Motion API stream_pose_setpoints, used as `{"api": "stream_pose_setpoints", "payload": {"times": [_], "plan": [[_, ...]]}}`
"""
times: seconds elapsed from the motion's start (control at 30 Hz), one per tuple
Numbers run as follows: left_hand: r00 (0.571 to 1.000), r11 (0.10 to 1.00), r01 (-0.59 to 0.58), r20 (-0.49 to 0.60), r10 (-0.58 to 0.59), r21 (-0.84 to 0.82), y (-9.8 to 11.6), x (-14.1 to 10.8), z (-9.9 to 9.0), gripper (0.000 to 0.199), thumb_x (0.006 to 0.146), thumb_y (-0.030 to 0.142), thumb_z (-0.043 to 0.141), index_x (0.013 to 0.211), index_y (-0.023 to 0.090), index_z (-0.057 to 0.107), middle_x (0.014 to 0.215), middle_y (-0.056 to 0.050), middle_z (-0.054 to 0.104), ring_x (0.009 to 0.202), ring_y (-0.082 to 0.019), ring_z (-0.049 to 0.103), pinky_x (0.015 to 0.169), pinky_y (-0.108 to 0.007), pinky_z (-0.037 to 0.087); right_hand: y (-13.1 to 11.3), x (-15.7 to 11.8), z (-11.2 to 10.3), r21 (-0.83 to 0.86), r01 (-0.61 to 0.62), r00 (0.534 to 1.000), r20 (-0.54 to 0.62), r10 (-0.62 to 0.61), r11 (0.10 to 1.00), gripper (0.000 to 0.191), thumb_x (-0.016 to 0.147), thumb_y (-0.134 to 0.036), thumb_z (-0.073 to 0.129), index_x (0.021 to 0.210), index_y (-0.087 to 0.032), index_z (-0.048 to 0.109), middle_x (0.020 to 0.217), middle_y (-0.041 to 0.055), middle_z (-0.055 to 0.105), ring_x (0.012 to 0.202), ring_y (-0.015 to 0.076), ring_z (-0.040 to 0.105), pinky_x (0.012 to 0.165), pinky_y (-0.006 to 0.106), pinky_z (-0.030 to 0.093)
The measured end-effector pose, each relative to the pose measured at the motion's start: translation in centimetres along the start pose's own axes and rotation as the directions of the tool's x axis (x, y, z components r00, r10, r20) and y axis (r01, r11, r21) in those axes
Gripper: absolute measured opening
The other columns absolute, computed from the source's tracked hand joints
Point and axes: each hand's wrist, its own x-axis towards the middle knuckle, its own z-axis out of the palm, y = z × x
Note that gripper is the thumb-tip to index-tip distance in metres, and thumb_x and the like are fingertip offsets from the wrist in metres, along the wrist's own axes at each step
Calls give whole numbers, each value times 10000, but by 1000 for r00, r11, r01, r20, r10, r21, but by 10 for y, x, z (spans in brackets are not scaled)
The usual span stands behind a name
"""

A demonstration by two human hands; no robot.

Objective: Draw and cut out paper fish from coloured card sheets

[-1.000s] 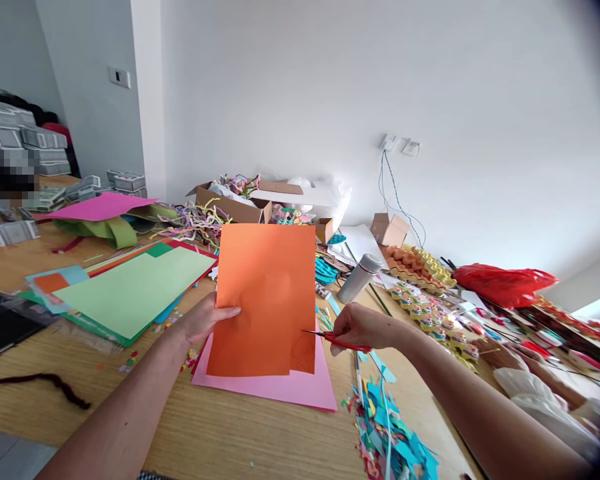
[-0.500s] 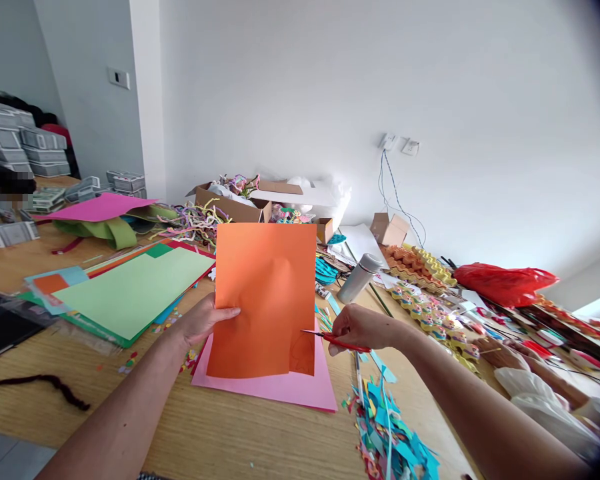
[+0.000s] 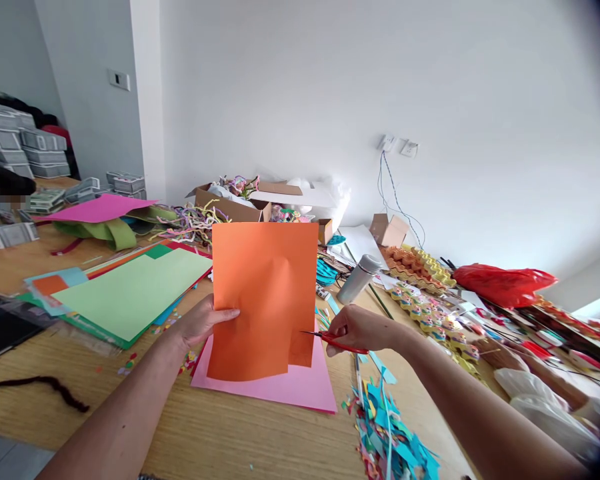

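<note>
My left hand pinches the left edge of an orange paper sheet, thumb on the near face, holding it raised over the table. A cut runs up from its bottom edge, and the lower right corner piece hangs partly separated, with faint drawn lines on it. My right hand is closed around red-handled scissors, their blades pointing left at the sheet's right edge, near the top of that corner piece. Pink paper lies on the table beneath the sheet.
Blue paper scraps lie at front right. A silver bottle stands behind my right hand. Pale green paper tops a stack at left. Decorated egg cartons and another person's hand are at right. A dark pipe cleaner lies front left.
The orange sheet's lower right corner piece has shifted slightly up and bends more, and the sheet has tilted a little. Both hands stay nearly in place, the scissors still at the right edge.
</note>
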Motion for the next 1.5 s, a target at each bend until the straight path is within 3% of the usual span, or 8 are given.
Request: {"api": "stream_pose_setpoints", "payload": {"times": [0.17, 0.57, 0.8, 1.23, 1.5], "plan": [[1000, 1000, -12, 9, 12, 6, 0, 1, -1, 499, 640, 252, 789, 1102, 177, 617, 1245, -111, 604, 1167, -344, 528, 897, -430, 491, 2, 2, 3, -2, 7, 1000, -7, -7, 1000, 554, 615, -724, 616, 634, -173, 672, 511, -50, 388, 504, 82, 275, 444, 239, 193], [1000, 1000, 13, -5, -13, -27, 2, 0, 1, 467, 623, 249, 801, 1060, 189, 646, 1191, -93, 640, 1108, -326, 573, 882, -420, 496, 3, 2, 4, -26, 33, 995, -95, -36, 999, 493, 609, -677, 662, 751, -210, 734, 639, -29, 516, 577, 93, 364, 488, 227, 241], [1000, 1000, 11, 2, -10, -26, 1, 1, 0, 477, 632, 245, 794, 1079, 189, 638, 1205, -102, 631, 1110, -331, 573, 886, -428, 495, 2, 4, 6, 2, 55, 993, -102, -54, 999, 470, 642, -650, 655, 654, -184, 711, 503, -55, 366, 517, 84, 255, 447, 236, 183], [1000, 999, 28, 3, -28, -27, 1, 1, 0, 515, 630, 258, 794, 1111, 176, 630, 1222, -121, 617, 1129, -345, 559, 890, -435, 492, 3, 5, 7, 71, -27, 997, -68, 32, 997, 343, 657, -518, 686, 660, -176, 723, 478, -48, 444, 476, 75, 308, 424, 223, 204], [999, 999, 40, 5, -40, -19, 3, 0, 1, 501, 633, 256, 790, 1105, 194, 635, 1216, -104, 624, 1134, -338, 558, 911, -448, 483, 2, 4, 5, -17, 17, 997, -78, -18, 1000, 491, 638, -662, 645, 622, -175, 708, 463, -48, 407, 477, 80, 259, 448, 252, 176]]}}
